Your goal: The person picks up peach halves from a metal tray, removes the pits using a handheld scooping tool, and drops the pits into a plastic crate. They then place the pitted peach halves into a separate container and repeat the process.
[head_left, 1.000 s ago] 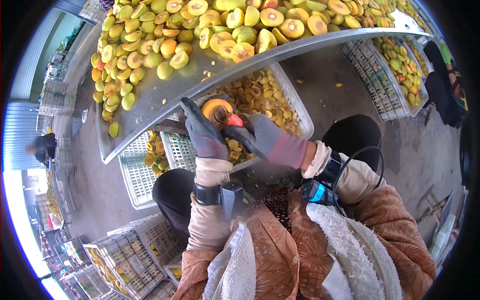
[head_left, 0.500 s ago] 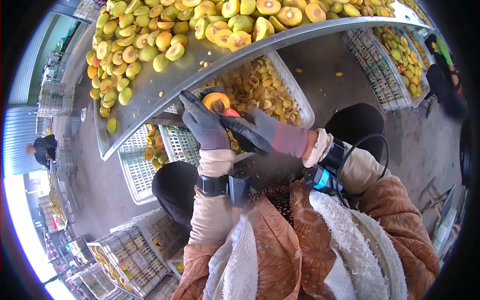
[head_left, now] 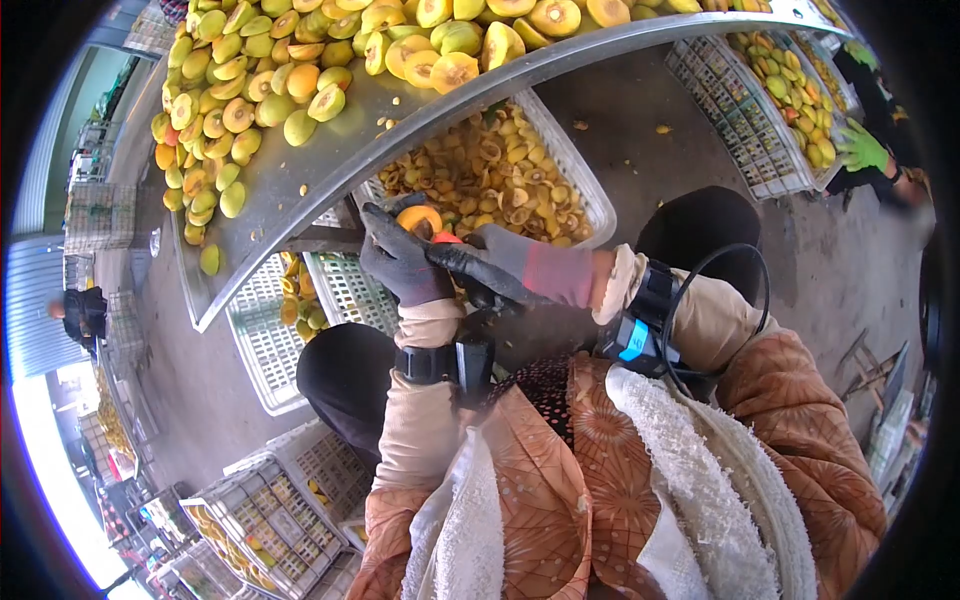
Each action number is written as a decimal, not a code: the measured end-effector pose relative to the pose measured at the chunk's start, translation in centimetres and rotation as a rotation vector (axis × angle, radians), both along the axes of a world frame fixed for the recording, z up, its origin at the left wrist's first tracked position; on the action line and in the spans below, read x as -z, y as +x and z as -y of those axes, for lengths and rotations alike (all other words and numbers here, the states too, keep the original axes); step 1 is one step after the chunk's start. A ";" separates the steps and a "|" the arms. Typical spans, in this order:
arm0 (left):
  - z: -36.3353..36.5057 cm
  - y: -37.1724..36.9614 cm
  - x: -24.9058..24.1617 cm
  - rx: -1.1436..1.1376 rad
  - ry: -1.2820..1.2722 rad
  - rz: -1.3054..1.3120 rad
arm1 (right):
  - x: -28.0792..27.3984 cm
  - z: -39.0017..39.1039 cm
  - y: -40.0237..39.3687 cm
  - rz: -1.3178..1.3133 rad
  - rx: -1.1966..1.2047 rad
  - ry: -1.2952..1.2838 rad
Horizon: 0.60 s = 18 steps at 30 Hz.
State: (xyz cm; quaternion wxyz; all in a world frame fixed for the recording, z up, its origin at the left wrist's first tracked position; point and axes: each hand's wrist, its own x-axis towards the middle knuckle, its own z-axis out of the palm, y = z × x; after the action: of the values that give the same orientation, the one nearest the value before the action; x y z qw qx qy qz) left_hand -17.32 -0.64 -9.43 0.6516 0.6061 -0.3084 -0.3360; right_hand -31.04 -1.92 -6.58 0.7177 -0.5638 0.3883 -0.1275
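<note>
Right hand (head_left: 488, 262) closer in, fruit half (head_left: 421, 215) against left fingers (head_left: 380, 230)

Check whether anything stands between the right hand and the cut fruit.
Only the red object gripped by the right hand lies between that hand and the cut fruit, held in the left hand; nothing else visible stands in the way.

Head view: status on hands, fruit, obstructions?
Left grip on orange cut fruit. Right grip on red item, close against fruit. Nothing visibly blocking.
</note>
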 end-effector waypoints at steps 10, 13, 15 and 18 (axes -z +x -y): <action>0.8 -0.1 0.1 -0.066 0.013 -0.212 | 1.2 0.3 0.3 0.174 -0.057 0.037; 0.2 0.6 0.1 -0.023 -0.012 -0.214 | 1.2 -0.1 0.8 -0.013 -0.006 -0.014; -0.1 0.6 0.3 0.004 -0.052 -0.046 | 1.7 -0.5 0.7 -0.006 0.003 -0.076; -0.5 0.6 0.8 0.032 -0.072 -0.011 | -2.1 -0.7 0.9 0.065 0.085 0.102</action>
State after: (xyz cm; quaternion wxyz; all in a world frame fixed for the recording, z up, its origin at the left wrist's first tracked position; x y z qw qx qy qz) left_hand -16.72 -0.15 -10.27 0.6692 0.5753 -0.3265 -0.3385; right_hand -30.18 -1.18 -4.51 0.7516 -0.5051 0.3944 -0.1564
